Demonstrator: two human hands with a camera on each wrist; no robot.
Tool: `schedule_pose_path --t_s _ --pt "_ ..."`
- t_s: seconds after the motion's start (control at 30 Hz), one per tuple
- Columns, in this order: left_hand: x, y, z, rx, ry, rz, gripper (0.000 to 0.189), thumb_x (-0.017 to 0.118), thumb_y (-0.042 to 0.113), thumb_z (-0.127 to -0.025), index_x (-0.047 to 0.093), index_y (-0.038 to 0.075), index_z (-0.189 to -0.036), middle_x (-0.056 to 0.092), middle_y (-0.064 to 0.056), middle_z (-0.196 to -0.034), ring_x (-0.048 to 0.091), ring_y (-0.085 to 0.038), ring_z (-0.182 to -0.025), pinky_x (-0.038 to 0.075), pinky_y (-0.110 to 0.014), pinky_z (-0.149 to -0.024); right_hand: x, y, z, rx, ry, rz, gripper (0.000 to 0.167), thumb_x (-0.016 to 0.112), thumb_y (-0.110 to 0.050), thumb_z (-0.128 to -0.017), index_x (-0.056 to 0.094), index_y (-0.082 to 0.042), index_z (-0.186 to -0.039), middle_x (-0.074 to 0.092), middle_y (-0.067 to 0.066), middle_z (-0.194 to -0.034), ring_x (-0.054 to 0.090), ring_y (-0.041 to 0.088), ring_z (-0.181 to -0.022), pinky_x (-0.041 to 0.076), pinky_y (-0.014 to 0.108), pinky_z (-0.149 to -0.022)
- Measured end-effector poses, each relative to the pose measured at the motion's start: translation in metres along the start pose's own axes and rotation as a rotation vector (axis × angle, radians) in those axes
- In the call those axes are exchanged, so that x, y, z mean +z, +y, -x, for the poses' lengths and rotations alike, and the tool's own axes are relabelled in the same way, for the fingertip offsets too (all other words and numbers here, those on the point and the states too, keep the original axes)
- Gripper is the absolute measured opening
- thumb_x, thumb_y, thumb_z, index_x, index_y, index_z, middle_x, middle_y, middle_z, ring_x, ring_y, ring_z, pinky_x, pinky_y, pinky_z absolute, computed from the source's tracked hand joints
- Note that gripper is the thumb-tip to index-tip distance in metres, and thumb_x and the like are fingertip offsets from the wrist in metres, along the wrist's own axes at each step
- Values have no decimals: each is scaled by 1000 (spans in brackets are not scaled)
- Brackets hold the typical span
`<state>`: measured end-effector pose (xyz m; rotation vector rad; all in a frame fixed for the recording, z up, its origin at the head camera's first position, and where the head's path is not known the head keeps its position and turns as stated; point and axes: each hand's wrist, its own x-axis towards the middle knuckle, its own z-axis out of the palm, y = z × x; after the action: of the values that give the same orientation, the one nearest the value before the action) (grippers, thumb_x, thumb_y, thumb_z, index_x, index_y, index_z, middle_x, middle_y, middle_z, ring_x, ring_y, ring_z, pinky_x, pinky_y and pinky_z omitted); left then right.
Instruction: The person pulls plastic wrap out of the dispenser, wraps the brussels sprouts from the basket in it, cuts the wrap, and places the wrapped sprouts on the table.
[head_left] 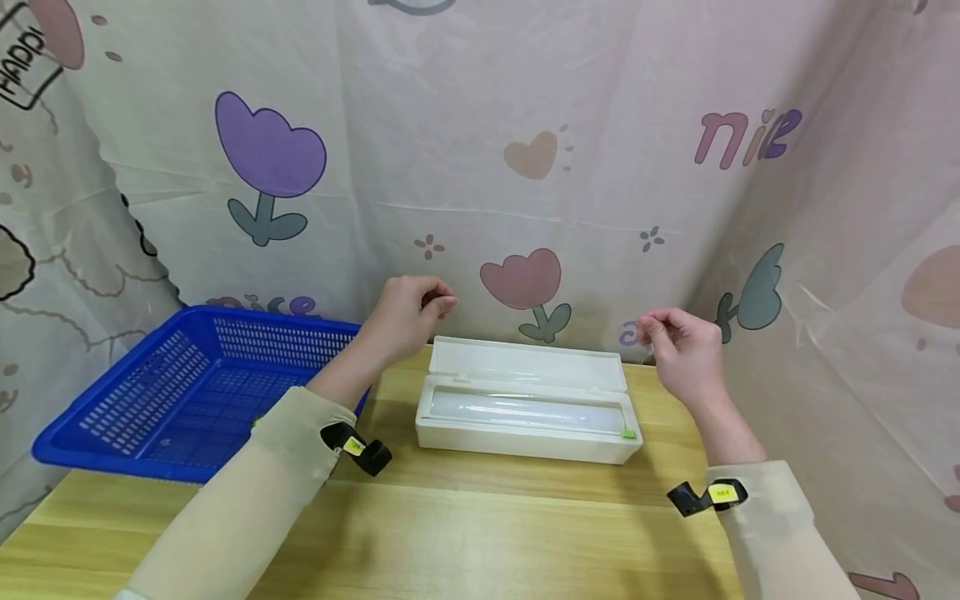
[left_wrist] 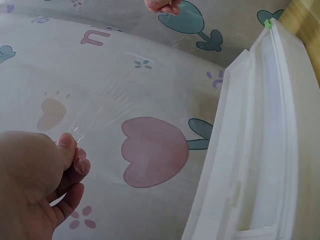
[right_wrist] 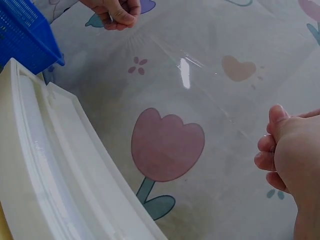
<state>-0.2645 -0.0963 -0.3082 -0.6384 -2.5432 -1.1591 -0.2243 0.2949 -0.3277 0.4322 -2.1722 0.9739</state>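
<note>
A sheet of clear plastic wrap [right_wrist: 185,73] stretches between both hands; its glare and creases show in the wrist views. My left hand [head_left: 406,315] pinches one end between thumb and fingers, with the film creased at the fingertips in the left wrist view. The other end is pinched in my right hand [head_left: 688,348], raised to the right of the white dispenser box [head_left: 525,450]. This box stands on the table with its lid [head_left: 528,360] tipped back. Inside lies a roll of plastic wrap [head_left: 525,410], and a green slider [head_left: 628,433] sits at the box's right end.
A blue plastic basket [head_left: 112,400] stands at the left of the wooden table [head_left: 480,533], partly behind the left forearm. A patterned curtain [head_left: 420,125] hangs right behind the box and along both sides.
</note>
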Motion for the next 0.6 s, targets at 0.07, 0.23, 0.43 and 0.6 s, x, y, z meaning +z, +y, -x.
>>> schedule_pose_path --t_s 0.07,0.23,0.43,0.6 --pt "-3 3 -3 20 3 -17 16 66 15 -106 76 7 -97 69 -6 -81 61 -21 -73 52 -36 -68 -2 -2 -3 4 1 12 10 71 3 -100 75 6 -91 73 15 -80 63 5 -67 48 9 -62" --pt "-11 9 -9 51 4 -45 16 66 14 -106 75 6 -96 68 -4 -80 61 -20 -71 52 -35 -68 -7 -8 -11 16 -1 37 9 70 2 -101 74 7 -95 72 16 -83 62 1 -70 49 8 -66" --pt "-20 17 -17 76 8 -49 17 67 15 -105 75 3 -95 69 -5 -80 62 -21 -72 52 -37 -69 -12 -13 -19 4 20 22 8 70 3 -100 74 8 -95 72 16 -83 63 1 -70 50 8 -68" --pt "-26 23 -22 85 14 -40 15 68 13 -105 76 2 -98 71 -7 -84 62 -21 -76 52 -37 -70 -17 -20 -25 22 26 27 10 70 -1 -101 74 8 -98 72 16 -85 63 2 -72 51 9 -72"
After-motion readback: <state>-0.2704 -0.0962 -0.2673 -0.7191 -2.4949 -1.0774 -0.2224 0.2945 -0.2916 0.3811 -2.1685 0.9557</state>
